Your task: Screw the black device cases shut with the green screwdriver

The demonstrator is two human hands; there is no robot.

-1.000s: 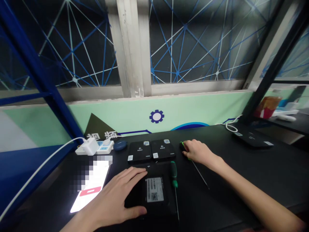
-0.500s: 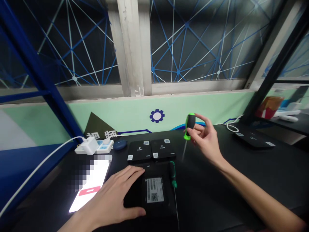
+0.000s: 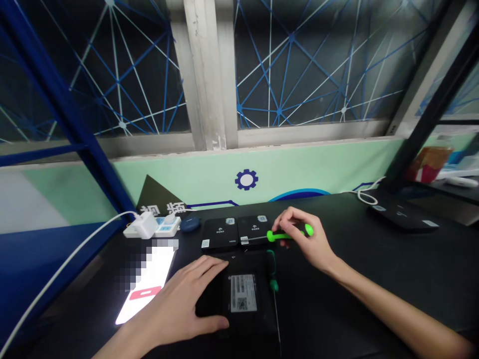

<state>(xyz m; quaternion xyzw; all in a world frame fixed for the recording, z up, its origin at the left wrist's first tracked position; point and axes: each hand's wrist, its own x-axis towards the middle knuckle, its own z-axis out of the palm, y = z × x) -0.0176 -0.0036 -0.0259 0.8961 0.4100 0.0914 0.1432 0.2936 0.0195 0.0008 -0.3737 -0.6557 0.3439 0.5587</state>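
My left hand (image 3: 175, 299) lies flat, fingers spread, on a black rectangular device (image 3: 239, 319) with a white barcode label (image 3: 243, 294) on top. My right hand (image 3: 305, 237) grips a screwdriver with a black-and-green handle (image 3: 288, 233), held level above the table. Its thin shaft points left over the right one of two small black boxes (image 3: 254, 229); I cannot tell whether its tip touches. A second green-handled screwdriver (image 3: 271, 269) lies on the table beside the labelled device.
A lit phone (image 3: 147, 284), partly pixelated, lies left of my left hand. Behind it stand a white power strip (image 3: 166, 227) with a plugged-in charger (image 3: 144, 225) and a dark blue round case (image 3: 190, 224). Another flat black device (image 3: 400, 217) sits far right.
My right hand has dropped from the air toward the boxes, and the screwdriver has turned from upright to level. My left hand stays on the device.
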